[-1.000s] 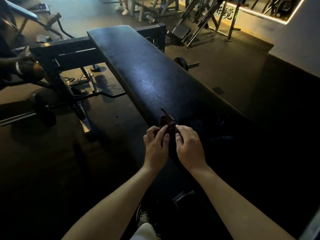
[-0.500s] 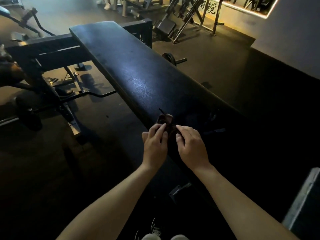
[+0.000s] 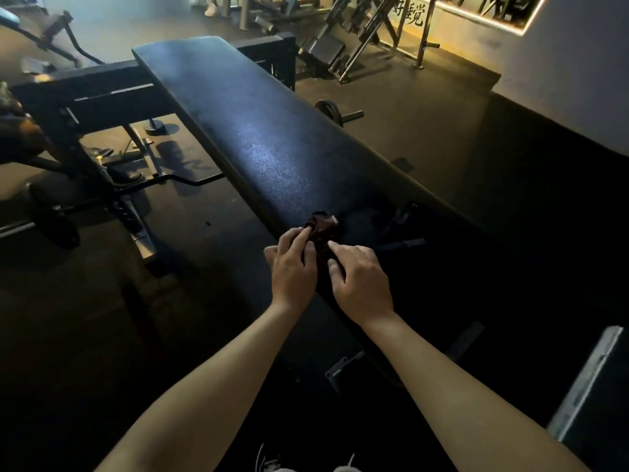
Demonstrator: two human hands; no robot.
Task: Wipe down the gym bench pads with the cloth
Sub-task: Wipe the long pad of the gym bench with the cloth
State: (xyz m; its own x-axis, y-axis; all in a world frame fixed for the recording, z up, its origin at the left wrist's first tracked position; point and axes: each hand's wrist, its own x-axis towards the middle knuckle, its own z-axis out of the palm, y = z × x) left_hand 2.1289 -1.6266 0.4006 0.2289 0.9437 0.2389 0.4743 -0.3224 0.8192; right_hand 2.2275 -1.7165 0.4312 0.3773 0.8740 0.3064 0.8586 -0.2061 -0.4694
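cloth [image 3: 321, 227] flatter vs before, l hand [image 3: 292, 265] & r hand [image 3: 361, 279] fingers [image 3: 341, 249] pinching it

Most of cloth [image 3: 322, 225] covered by fingers of left hand [image 3: 293, 267] and right hand [image 3: 361, 279], remainder lost in shadow. Near end of bench pad [image 3: 258, 131] swallowed by darkness. Both forearms [image 3: 211, 386] cropped by bottom edge.

Left forearm [image 3: 211, 379] & right forearm [image 3: 452, 379] bare, left hand [image 3: 292, 264] & right hand [image 3: 360, 277] ungloved, pale patches [image 3: 342, 469] btm centre, clothing or shoes, unclear
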